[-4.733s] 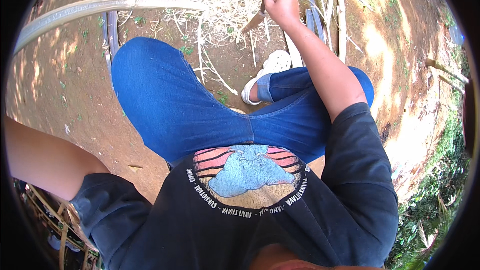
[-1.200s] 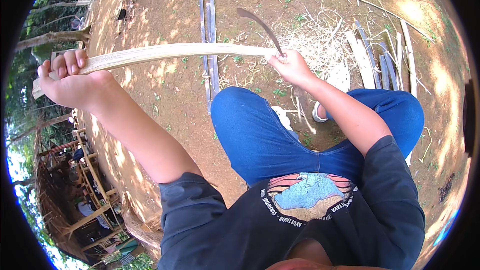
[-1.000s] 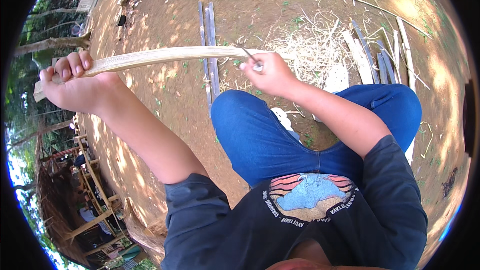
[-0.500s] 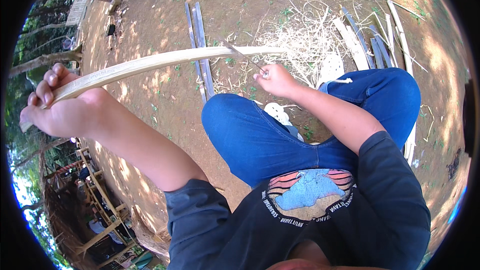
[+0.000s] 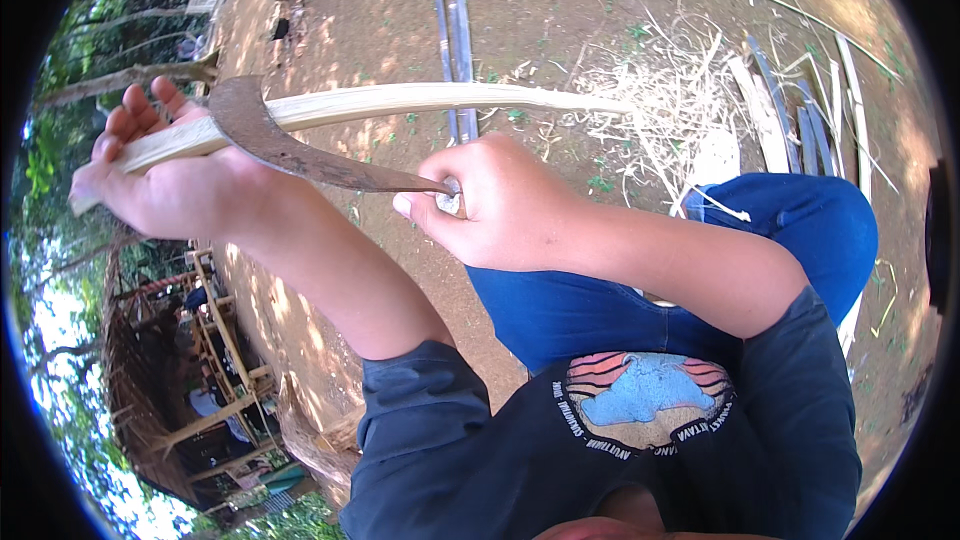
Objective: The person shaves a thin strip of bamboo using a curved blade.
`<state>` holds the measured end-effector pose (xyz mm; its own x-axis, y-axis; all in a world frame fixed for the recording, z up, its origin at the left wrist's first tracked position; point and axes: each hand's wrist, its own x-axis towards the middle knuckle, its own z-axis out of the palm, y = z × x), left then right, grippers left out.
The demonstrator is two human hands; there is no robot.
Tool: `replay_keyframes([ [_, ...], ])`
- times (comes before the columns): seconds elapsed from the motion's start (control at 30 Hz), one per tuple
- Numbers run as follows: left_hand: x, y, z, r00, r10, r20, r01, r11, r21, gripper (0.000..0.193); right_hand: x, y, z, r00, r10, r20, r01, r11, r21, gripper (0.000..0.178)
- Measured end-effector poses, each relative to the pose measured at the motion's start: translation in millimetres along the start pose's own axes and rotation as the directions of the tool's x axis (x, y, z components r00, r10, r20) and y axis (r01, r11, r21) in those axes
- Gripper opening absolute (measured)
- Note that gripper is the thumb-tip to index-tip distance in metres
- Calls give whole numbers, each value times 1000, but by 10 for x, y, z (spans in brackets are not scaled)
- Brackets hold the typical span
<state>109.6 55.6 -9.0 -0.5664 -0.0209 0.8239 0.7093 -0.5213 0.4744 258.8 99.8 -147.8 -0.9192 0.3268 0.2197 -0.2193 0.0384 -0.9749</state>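
My left hand (image 5: 185, 165) grips the near end of a long, pale bamboo strip (image 5: 410, 98), with the thumb along its end and the fingertips raised behind it. From there the strip reaches right and bows slightly, its far end over a heap of shavings. In my right hand (image 5: 505, 205) is the handle of a sickle (image 5: 300, 158), fingers wrapped round it. The sickle's brown, curved blade lies across the strip close beside my left hand. Its tip stands above the strip's upper edge.
Curly pale shavings (image 5: 665, 90) are heaped on the bare earth. Dark strips (image 5: 462, 50) lie left of them, and more pale and dark strips (image 5: 815, 125) lie to the right. My legs in blue jeans (image 5: 800, 215) are bent below. A thatched wooden shelter (image 5: 165, 380) stands at lower left.
My right hand and the sickle have moved left along the strip, from near its far part to beside my left hand. The left hand keeps its hold; the whole view has shifted slightly.
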Motion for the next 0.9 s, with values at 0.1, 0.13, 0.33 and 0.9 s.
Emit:
replay_keyframes([
  [0.1, -16, 2, 37, 998, 43, -47, -40, 997, 59, 39, 109, -212, 53, 995, -100, -11, 100, 995, -11, 26],
  [0.13, -39, -6, 7, 998, 62, -8, -62, 997, 50, 40, 119, -243, 117, 991, -132, -28, 132, 991, 10, 26],
  [0.33, -73, 67, 16, 999, 34, 38, -32, 998, -50, 42, 40, 426, 171, 997, 73, -20, -72, 997, 43, 27],
  [0.9, 73, -119, -56, 997, -17, 82, 15, 999, 35, 41, -7, 563, 2, 995, 87, -54, -88, 996, -22, 31],
])
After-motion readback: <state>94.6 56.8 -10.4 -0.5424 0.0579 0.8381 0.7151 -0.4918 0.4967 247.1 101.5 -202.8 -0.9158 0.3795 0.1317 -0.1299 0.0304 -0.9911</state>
